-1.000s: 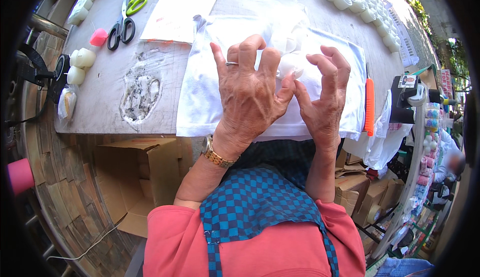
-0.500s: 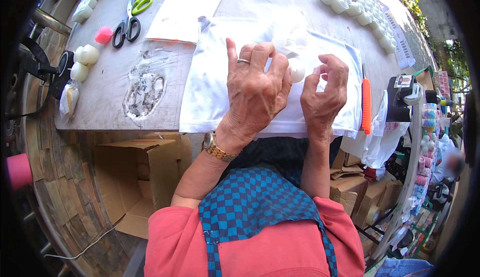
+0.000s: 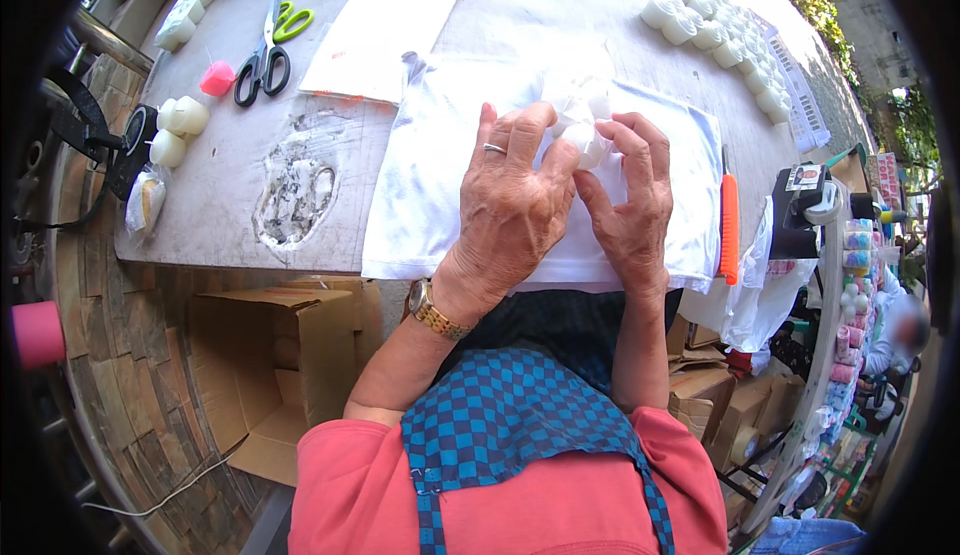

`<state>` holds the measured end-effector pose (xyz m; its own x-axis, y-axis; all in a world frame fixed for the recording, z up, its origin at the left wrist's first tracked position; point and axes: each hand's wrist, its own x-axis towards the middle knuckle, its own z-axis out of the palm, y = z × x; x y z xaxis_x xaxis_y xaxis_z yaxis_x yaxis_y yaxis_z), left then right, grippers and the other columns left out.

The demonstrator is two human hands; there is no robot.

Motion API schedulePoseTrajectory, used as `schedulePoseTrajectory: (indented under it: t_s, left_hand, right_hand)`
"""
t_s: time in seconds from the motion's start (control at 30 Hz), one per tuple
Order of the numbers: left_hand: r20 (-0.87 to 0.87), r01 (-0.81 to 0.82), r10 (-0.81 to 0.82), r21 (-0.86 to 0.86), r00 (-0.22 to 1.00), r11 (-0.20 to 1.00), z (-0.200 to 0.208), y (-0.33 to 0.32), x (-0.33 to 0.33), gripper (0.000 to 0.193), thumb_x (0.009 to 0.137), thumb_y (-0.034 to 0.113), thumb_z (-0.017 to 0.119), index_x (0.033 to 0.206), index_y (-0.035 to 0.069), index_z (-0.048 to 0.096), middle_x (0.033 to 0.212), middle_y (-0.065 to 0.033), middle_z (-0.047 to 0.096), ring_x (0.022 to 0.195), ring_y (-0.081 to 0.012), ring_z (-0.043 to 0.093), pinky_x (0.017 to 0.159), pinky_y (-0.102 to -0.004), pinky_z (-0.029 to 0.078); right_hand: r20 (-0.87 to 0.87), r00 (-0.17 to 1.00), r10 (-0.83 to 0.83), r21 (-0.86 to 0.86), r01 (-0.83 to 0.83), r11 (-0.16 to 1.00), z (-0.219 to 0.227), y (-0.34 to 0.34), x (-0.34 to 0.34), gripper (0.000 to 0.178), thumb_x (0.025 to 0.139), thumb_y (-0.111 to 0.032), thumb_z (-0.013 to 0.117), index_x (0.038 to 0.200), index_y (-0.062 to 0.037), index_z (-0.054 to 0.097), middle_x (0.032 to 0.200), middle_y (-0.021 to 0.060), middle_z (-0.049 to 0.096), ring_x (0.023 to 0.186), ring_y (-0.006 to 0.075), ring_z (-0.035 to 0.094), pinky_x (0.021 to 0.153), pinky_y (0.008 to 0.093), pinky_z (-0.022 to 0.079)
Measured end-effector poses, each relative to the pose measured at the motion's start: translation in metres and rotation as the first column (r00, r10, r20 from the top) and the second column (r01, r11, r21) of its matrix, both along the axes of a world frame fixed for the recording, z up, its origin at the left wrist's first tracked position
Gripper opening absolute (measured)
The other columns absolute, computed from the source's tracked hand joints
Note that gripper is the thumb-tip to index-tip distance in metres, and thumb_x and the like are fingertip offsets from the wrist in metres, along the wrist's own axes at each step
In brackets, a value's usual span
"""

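Note:
A small white candle (image 3: 580, 137) with thin clear plastic film (image 3: 578, 90) bunched about it lies on the white cloth (image 3: 420, 205) in front of me. My left hand (image 3: 515, 200) has its fingers curled against the candle's left side, thumb pressing at the plastic. From the other side my right hand (image 3: 630, 195) pinches the plastic and candle with bent fingers. Part of the candle is hidden by my fingertips. An orange-handled cutter (image 3: 729, 230) lies right of my right hand, at the cloth's edge.
Black-handled scissors (image 3: 262, 70), green-handled scissors (image 3: 293, 23), a pink candle (image 3: 217, 79) and several white candles (image 3: 184, 116) are at left. A stack of thin white sheets (image 3: 385, 35) lies ahead. More white candles (image 3: 715, 30) line the far right. An open cardboard box (image 3: 270, 365) stands below.
My right hand has moved left and its fingers have come up to the candle. Both hands are now closer together around the plastic. The view has shifted slightly.

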<state>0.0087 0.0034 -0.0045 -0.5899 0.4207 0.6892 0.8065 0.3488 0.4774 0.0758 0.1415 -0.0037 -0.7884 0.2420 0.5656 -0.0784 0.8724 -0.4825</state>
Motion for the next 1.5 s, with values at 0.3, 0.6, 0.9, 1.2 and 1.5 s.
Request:
schedulePoseTrajectory:
  t_s: [0.3, 0.6, 0.9, 1.2, 1.5]
  left_hand:
    - [0.065, -0.215, 0.232, -0.198, 0.971, 0.956, 0.003, -0.007, 0.004, 0.015, 0.083, 0.016, 0.068, 0.093, 0.006, 0.064, 0.115, -0.0101, 0.054, 0.112, -0.0305, 0.053, 0.109, -0.0686, 0.026]
    - [0.076, -0.103, 0.115, -0.15, 0.99, 0.983, -0.007, -0.005, -0.005, 0.006, 0.087, 0.01, 0.066, 0.089, 0.004, 0.063, 0.112, -0.0105, 0.056, 0.098, -0.0302, 0.061, 0.104, -0.0545, 0.041]
    - [0.152, -0.049, 0.06, -0.078, 0.986, 0.996, -0.006, -0.005, -0.003, 0.014, 0.084, 0.008, 0.07, 0.094, 0.002, 0.061, 0.122, -0.0161, 0.055, 0.102, -0.0331, 0.063, 0.089, -0.0428, 0.053]
    - [0.146, -0.065, 0.069, -0.034, 0.987, 0.997, 0.001, 0.004, -0.008, 0.075, 0.078, 0.014, 0.075, 0.144, 0.009, 0.039, 0.143, -0.0242, 0.039, 0.122, -0.0423, 0.054, 0.094, -0.0434, 0.053]
    - [0.084, -0.132, 0.147, -0.159, 0.986, 0.978, 0.007, 0.026, -0.01, 0.06, 0.072, 0.015, 0.084, 0.123, 0.009, 0.054, 0.121, -0.014, 0.05, 0.096, -0.0307, 0.064, 0.077, -0.0381, 0.058]
  right_hand:
    - [0.102, 0.988, 0.115, 0.113, -0.126, 0.986, 0.016, 0.009, 0.002, 0.061, 0.067, -0.003, 0.08, 0.124, -0.017, 0.064, 0.139, 0.0129, 0.051, 0.12, 0.0352, 0.053, 0.097, 0.045, 0.049]
    - [-0.074, 0.987, 0.145, 0.12, -0.135, 0.984, 0.005, 0.0, -0.017, 0.045, 0.07, -0.001, 0.08, 0.111, -0.0102, 0.066, 0.113, 0.0122, 0.06, 0.099, 0.0297, 0.064, 0.074, 0.0384, 0.057]
    - [-0.048, 0.999, 0.025, 0.087, -0.021, 0.996, 0.014, -0.005, -0.025, 0.035, 0.072, -0.001, 0.08, 0.094, -0.0062, 0.054, 0.092, 0.009, 0.049, 0.068, 0.023, 0.057, 0.057, 0.0368, 0.052]
    - [0.069, 0.994, -0.084, -0.051, 0.088, 0.995, 0.011, -0.004, -0.002, 0.039, 0.079, -0.005, 0.077, 0.112, -0.0026, 0.056, 0.094, 0.0086, 0.055, 0.071, 0.0171, 0.053, 0.067, 0.0308, 0.048]
    - [-0.078, 0.997, -0.018, -0.122, 0.009, 0.993, 0.004, -0.002, -0.008, 0.011, 0.085, 0.002, 0.063, 0.083, 0.0003, 0.053, 0.077, 0.0178, 0.055, 0.073, 0.0368, 0.057, 0.066, 0.0441, 0.047]
